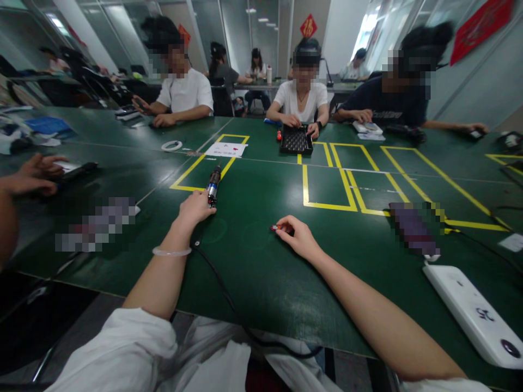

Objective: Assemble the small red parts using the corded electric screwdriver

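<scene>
My left hand (195, 208) rests on the green table with its fingers closed around the near end of a slim dark tool with a blue and silver band (213, 188). The tool's thin tip points away from me; its exact kind is unclear. To the right, my right hand (297, 235) pinches a small red and orange piece (273, 228) between thumb and fingertips, just above or on the table. That piece is too small to name, and the fingers partly cover it.
Yellow tape rectangles (330, 206) mark the table (253, 272). A white power bank (469, 310) and a blurred-out phone (414, 228) lie right. A black cable (218, 277) crosses the near edge. Opposite, a person (300, 100) handles a black tray (295, 140). A paper sheet (226, 149) lies ahead.
</scene>
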Demonstrator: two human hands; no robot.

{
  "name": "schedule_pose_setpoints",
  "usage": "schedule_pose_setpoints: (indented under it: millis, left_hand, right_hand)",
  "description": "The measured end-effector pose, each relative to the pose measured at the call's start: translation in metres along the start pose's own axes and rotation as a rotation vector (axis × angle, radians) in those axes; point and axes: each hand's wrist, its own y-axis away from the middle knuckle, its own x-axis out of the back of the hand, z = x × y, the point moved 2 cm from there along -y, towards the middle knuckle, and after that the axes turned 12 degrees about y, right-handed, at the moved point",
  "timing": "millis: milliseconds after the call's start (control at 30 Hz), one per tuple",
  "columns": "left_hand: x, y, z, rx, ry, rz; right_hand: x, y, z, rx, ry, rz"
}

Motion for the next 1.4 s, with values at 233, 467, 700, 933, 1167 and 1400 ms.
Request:
schedule_pose_setpoints:
  millis: [233, 467, 700, 933, 1167, 1400]
  left_hand:
    - [0.003, 0.014, 0.023, -0.027, -0.019, -0.002]
    - [-0.005, 0.041, 0.071, -0.201, 0.028, 0.022]
    - [-0.019, 0.073, 0.122, -0.444, 0.203, -0.027]
    - [-0.031, 0.089, 0.147, -0.584, 0.375, -0.098]
    - [-0.032, 0.091, 0.146, -0.610, 0.383, -0.101]
    - [-0.036, 0.093, 0.150, -0.563, 0.320, -0.017]
  right_hand:
    - [0.000, 0.000, -0.001, 0.007, 0.002, -0.003]
    - [-0.002, -0.001, 0.000, 0.007, 0.021, 0.006]
    - [-0.002, -0.002, 0.003, -0.035, 0.053, 0.032]
    - [-0.003, -0.002, 0.011, -0.076, 0.165, 0.005]
    - [-0.002, -0.002, 0.006, -0.049, 0.039, -0.027]
    - [0.001, 0.001, 0.005, -0.005, 0.036, 0.003]
